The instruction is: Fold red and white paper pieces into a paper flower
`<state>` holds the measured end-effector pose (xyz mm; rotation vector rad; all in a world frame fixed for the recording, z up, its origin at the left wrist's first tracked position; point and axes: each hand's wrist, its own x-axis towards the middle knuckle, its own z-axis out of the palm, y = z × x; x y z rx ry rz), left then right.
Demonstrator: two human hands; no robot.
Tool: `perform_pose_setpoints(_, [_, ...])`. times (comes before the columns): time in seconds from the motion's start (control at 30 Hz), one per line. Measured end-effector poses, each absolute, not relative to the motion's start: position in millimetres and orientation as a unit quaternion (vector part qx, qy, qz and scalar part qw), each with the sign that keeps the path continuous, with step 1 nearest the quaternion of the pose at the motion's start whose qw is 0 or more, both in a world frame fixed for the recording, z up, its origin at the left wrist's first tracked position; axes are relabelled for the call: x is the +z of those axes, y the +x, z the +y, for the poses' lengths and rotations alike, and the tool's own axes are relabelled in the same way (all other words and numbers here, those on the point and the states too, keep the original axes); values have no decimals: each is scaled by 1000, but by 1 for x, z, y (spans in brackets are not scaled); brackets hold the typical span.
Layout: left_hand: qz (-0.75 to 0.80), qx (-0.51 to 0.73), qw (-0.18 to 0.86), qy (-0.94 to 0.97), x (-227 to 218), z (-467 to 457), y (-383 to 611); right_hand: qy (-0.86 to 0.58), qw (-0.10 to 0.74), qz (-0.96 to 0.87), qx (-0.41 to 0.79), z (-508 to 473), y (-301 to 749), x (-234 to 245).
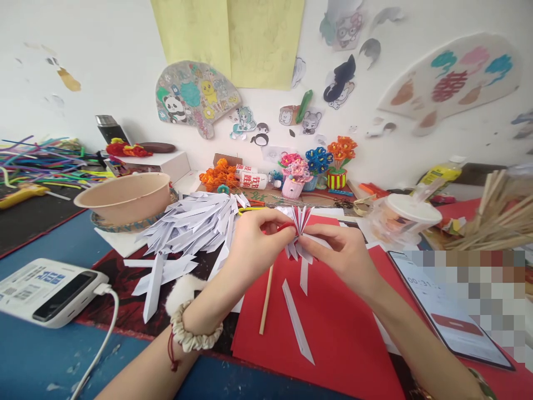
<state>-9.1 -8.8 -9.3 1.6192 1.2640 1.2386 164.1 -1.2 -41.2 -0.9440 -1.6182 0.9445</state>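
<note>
Both grips drawn tight, thumb to fingers, nearly no gap: left hand (260,236) pinches the near-left of the bunch (302,218), right hand (341,244) its right side, low at the gather. Fingertips almost meet, so we call neither hand nearer. Red bit (285,226) at the left fingertips; we can't tell what it is.

Bunch: folded white strips, directly between the hands, above the red paper (345,333). Long axis runs up and away from us, upper ends splayed, shorter ends poking out below. One strip (304,276) shows under it; we can't tell if it's attached or lying loose.

Nearer us on the red paper: stick (265,305), pointing away, upper end behind the left hand, which is closer to it. Loose strip (297,322) slants toward our right, between the forearms, apart from the stick.

Pile of strips (191,222) lies left, beyond the left forearm, on the left hand's side. Bowl (125,194) behind it, white box (50,291) farther left on the table (208,380). Phone (433,300) right of the right forearm; cup (410,216) beyond. Nothing we see stands between hands and bunch; the left hand hides part of it.
</note>
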Motion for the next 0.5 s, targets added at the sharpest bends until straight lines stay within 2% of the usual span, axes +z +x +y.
perform_pose_setpoints(0.1, [493,485,355,629,-10,-8,-8,-391,490,-669,399,0,165,-41])
perform_pose_setpoints(0.37, [474,490,417,601,-8,-8,-11,-366,465,-675,441,2,168,-40])
perform_pose_setpoints(0.5, [467,472,430,612,-7,-7,-12,-396,472,-676,405,1,167,-40])
